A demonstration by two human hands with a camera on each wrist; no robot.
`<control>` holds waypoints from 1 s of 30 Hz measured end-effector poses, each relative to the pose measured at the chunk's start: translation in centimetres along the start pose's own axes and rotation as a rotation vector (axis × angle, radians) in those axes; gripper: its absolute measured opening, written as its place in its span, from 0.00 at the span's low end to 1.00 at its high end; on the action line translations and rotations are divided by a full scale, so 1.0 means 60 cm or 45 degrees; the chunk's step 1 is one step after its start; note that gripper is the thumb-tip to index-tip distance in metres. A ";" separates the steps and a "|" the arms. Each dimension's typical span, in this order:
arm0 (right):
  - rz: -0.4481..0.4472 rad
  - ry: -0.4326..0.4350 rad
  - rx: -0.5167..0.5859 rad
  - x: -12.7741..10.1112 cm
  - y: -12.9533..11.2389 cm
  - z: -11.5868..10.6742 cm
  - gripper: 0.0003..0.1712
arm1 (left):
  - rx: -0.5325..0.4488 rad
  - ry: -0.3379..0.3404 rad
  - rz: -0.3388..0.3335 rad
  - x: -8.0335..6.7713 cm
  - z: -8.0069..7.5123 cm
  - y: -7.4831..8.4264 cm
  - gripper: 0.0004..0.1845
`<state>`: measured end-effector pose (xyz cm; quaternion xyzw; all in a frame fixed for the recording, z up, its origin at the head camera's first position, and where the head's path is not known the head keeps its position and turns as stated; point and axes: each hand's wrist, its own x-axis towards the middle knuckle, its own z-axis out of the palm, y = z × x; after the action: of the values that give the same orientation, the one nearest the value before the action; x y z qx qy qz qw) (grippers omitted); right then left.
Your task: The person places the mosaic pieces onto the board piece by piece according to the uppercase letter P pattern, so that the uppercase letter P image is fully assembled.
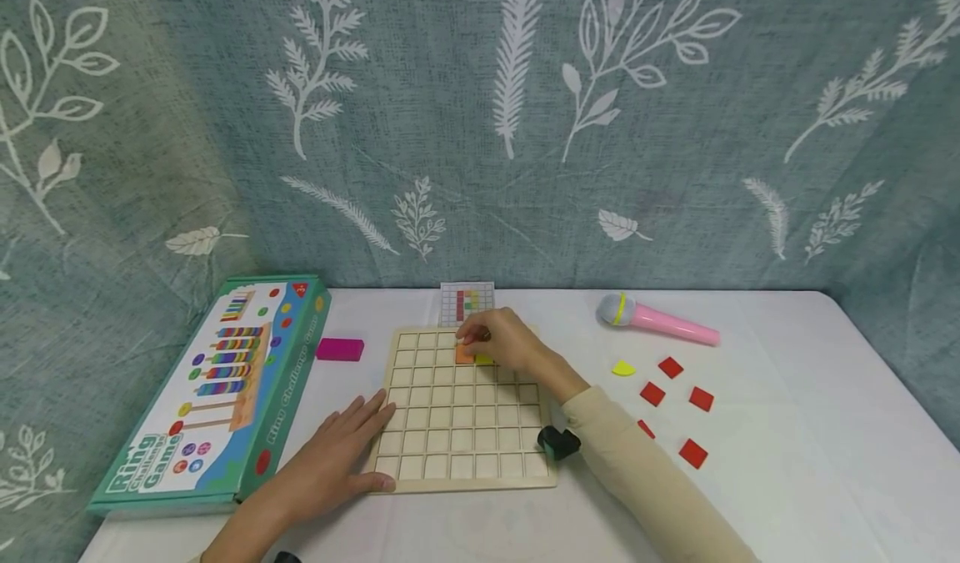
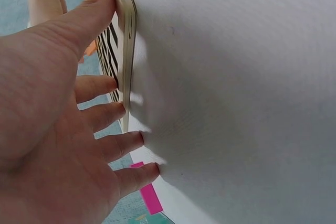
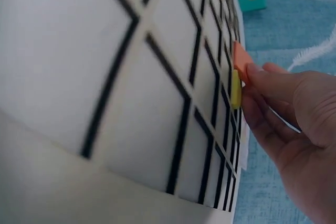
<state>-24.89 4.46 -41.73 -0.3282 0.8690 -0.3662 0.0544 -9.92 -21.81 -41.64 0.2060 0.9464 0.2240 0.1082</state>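
A wooden grid board [image 1: 465, 485] lies on the white table. At its far rows, my right hand [image 1: 504, 342] pinches an orange square tile [image 3: 241, 62] between thumb and fingers. A yellow tile [image 3: 236, 89] sits beside it on the grid, partly covered by the hand in the head view. My left hand [image 1: 337, 454] rests at the board's left edge with fingers spread and fairly straight. Its thumb lies on the near left corner, as the left wrist view shows [image 2: 97, 3]. Behind the board stands a pattern card [image 1: 467, 296] with coloured squares.
A Ring Challenge Game box [image 1: 202, 396] lies at the left, near a magenta block [image 1: 340, 349]. To the right are a pink toy microphone [image 1: 667, 323], a yellow wedge piece [image 1: 623, 368] and several red square tiles [image 1: 653, 394]. A patterned curtain [image 1: 465, 129] hangs behind.
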 end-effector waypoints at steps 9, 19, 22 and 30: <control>0.035 -0.040 -0.044 -0.002 -0.002 0.003 0.09 | 0.002 0.000 -0.009 0.000 0.001 0.001 0.50; 0.014 -0.052 -0.052 -0.002 0.000 -0.004 0.09 | 0.014 0.009 0.001 -0.001 0.001 0.005 0.50; -0.009 -0.048 -0.056 -0.006 -0.001 -0.012 0.09 | 0.015 0.007 0.001 -0.001 0.001 0.005 0.50; -0.042 -0.013 -0.043 -0.034 0.003 -0.048 0.10 | 0.011 0.012 -0.006 -0.001 -0.001 0.006 0.50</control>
<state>-24.35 7.52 -40.09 -0.3454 0.8692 -0.3506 0.0472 -9.76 -21.61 -41.39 0.2032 0.9483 0.2207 0.1034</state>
